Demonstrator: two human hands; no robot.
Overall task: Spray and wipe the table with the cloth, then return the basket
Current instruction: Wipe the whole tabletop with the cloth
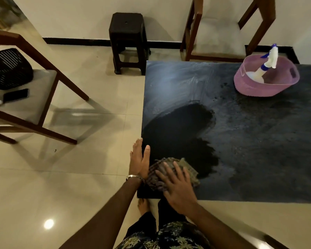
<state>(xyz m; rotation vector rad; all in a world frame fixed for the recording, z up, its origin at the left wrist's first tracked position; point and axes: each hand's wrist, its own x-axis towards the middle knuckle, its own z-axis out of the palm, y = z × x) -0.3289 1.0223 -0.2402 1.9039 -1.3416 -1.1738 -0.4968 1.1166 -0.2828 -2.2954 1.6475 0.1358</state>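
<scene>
Head view, wiping stage. Right hand (178, 187): fingers straight and spread, pressed flat on the checked cloth (171, 172), which lies bunched at the near-left corner of the dark surface (258, 150). Left hand (139, 159): open, fingers straight, resting along the surface's left edge just beside the cloth, holding nothing; the two hands sit close together, the cloth between and under them. Unwiped stretch: lies ahead and to the right of the right hand, its long axis running rightward; a darker wet patch sits directly beyond the cloth. Pink basket (266, 78): far right of both hands, well apart, at the surface's back edge, nearer the right hand. Spray bottle (267, 66): standing tilted inside the basket. Judgement: the next stroke likely sweeps away and rightward; returning the basket is not yet done.
</scene>
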